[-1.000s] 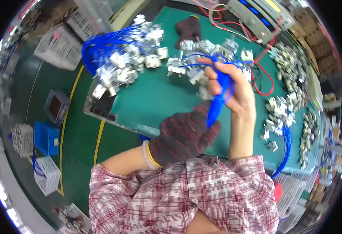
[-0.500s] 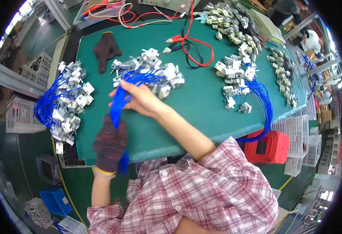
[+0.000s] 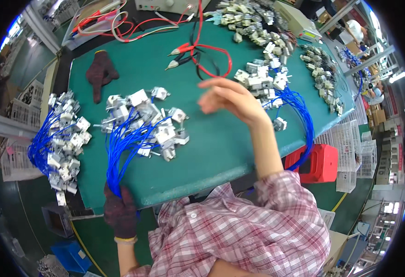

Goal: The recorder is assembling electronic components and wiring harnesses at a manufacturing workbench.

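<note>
My left hand (image 3: 120, 214), in a dark maroon knitted glove, is closed around the lower end of a bundle of blue wires (image 3: 114, 166) at the table's near edge. From the bundle, small white and grey connector blocks (image 3: 138, 99) fan out over the green mat (image 3: 198, 147). My bare right hand (image 3: 235, 99) is above the mat, fingers stretched out and slightly blurred, holding nothing. It is nearest to a second cluster of connectors (image 3: 260, 81), whose blue wires (image 3: 306, 115) hang over the near right edge.
Another blue-wired connector bundle (image 3: 66, 143) lies at the left edge. A loose dark glove (image 3: 100, 74) rests behind. Red and black clip leads (image 3: 211, 48) lie at the back, near a pile of connectors (image 3: 253, 23). A red stool (image 3: 320, 164) stands beside the table.
My right hand has let go of the blue wires and moved right. My left hand has drawn the bundle toward the near edge. The view has shifted slightly.
</note>
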{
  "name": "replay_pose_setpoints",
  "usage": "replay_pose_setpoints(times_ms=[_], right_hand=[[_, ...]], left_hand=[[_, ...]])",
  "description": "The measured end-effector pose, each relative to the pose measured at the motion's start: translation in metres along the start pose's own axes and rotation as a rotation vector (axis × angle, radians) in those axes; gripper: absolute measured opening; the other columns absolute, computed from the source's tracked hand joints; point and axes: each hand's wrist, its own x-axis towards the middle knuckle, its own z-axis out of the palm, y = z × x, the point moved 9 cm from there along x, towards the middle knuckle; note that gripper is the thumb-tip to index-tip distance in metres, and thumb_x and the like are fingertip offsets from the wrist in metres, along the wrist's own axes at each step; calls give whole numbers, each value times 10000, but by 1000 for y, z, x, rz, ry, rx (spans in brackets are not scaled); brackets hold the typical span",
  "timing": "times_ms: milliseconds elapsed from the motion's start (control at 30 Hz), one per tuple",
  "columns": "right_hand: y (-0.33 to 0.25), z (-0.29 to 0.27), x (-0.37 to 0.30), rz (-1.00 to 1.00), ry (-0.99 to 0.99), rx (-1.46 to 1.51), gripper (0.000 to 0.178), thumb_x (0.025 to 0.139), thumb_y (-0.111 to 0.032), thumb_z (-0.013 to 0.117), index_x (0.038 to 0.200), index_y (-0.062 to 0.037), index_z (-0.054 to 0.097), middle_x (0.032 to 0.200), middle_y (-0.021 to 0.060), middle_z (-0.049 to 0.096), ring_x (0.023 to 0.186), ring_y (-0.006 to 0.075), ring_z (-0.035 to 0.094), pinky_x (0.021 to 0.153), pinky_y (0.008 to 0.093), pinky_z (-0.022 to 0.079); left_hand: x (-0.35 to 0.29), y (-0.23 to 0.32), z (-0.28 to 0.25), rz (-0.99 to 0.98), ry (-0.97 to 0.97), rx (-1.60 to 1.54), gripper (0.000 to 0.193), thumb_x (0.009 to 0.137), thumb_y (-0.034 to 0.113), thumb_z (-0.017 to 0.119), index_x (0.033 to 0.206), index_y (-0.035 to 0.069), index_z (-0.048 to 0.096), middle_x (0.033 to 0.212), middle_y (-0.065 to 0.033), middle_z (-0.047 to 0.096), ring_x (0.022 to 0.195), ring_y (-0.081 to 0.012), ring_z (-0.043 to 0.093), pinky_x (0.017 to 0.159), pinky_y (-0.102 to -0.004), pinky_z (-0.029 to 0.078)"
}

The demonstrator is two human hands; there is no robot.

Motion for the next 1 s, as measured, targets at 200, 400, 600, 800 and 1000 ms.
replay_pose_setpoints(times_ms=[200,400,600,800,1000], right_hand=[[22,-25,96,-368,623,-959,321,750,-129,563,1035,17,594,967,201,615,931,333,594,836,408,477],[55,-2,97,-622,644,-1471,327,736,-84,562,1030,53,521,1173,226,486,1205,380,432,996,425,390],[57,8,80,-721,434,-1431,419,725,-102,580,1114,38,510,1227,236,459,1239,374,415,1003,429,396],[49,-14,100,-612,691,-1430,499,746,-159,607,1198,12,479,1246,217,450,1238,387,411,989,432,400],[48,-39,118,-446,657,-1442,246,786,-214,604,934,-23,561,956,143,534,1070,381,490,905,435,436]], left_hand=[[3,33,-14,180,-65,-319,525,885,311,572,1289,9,426,960,-200,613,813,-369,612,686,-432,485],[10,65,-33,513,271,-516,538,896,380,547,1263,-5,461,1127,-221,560,1004,-346,566,833,-449,465],[9,137,-71,753,397,-4,604,855,411,614,1250,-17,454,1154,-284,511,1042,-454,504,865,-541,449],[13,125,-59,697,343,59,670,861,536,552,1329,72,434,1281,-229,465,1131,-393,495,974,-519,390],[20,158,-121,693,321,-397,461,958,318,465,1263,-27,457,1244,-229,488,1093,-373,513,932,-495,394]])
